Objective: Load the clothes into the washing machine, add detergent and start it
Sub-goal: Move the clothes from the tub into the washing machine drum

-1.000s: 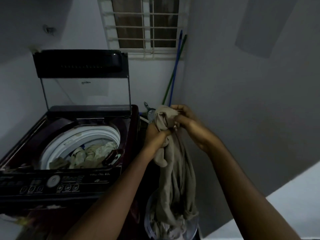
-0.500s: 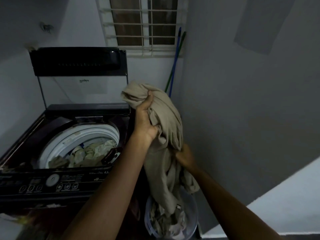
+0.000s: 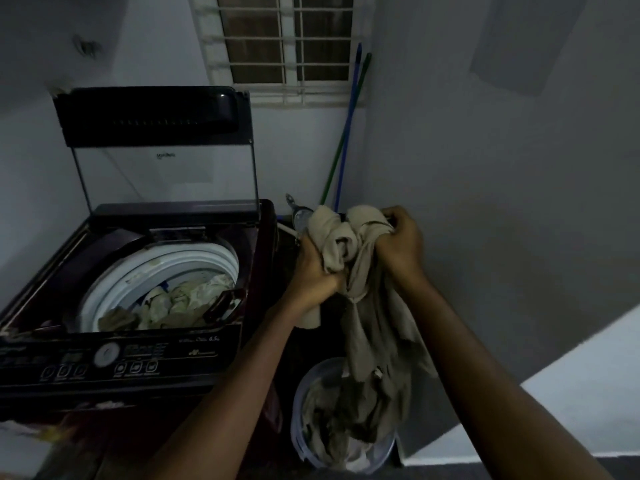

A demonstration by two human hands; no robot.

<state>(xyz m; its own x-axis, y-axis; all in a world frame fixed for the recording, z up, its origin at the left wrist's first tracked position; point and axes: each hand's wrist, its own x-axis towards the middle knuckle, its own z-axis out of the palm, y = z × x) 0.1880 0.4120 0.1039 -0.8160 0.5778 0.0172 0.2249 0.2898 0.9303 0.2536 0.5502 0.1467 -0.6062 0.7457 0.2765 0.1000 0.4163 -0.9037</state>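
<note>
Head view shows me loading clothes. My left hand and right hand both squeeze tight on one beige cloth, hanging over the basket below them. Next I should swing it left into the washing machine, which looks half full, though it's dim.

The beige garment hangs bunched above the laundry basket. The top-load washing machine stands beside it, lid raised, pale clothes inside the drum.
</note>
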